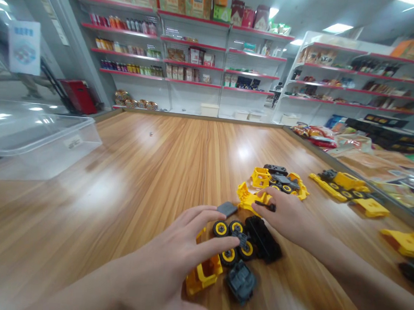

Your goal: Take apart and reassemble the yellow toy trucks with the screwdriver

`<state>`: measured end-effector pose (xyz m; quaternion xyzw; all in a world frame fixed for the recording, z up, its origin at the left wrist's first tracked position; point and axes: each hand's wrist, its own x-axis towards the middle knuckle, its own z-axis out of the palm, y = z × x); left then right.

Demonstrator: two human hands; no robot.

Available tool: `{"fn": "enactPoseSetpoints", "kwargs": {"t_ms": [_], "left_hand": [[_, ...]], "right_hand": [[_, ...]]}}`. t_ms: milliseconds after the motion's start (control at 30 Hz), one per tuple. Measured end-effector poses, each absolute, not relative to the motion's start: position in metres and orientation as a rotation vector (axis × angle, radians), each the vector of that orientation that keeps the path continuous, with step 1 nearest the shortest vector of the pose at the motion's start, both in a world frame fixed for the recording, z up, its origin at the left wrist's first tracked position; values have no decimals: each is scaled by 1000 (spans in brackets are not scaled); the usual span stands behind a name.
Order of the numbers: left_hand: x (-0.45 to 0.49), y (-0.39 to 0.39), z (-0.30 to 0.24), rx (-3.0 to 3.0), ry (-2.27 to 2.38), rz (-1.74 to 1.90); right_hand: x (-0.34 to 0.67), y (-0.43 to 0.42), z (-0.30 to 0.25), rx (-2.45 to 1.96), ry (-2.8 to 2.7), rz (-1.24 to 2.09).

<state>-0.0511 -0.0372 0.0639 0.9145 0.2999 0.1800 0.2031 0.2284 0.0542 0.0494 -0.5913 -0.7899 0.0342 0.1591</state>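
1. The left hand [194,239] is over the near toy parts, its fingers spread apart; the index fingertip is close to the wheel set [234,244] (whether they touch, I cannot tell).
2. That set shows 4 black wheels with yellow hubs.
3. The right hand [288,212] is at the yellow body part [248,199], its fingers bent around a small black piece [265,206]; I cannot tell whether they grip it.
4. Just beside the wheels on the surface [155,179] is a long black part [263,239], with a dark grey part [241,281] nearer the person.
5. A yellow bucket [205,275] is partly hidden by the left hand, and a flat grey plate [227,208] lies just beyond its fingers.
6. Well apart, at the left, stands a clear plastic box [40,148].
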Motion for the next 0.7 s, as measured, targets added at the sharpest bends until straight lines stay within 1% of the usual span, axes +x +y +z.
{"fn": "enactPoseSetpoints", "kwargs": {"t_ms": [200,700], "left_hand": [[-50,-37,58,2576,890,418],[-55,-29,53,2533,885,480]], "right_hand": [[233,59,46,-1722,-2243,84],[235,60,43,-1764,-2218,62]]}}
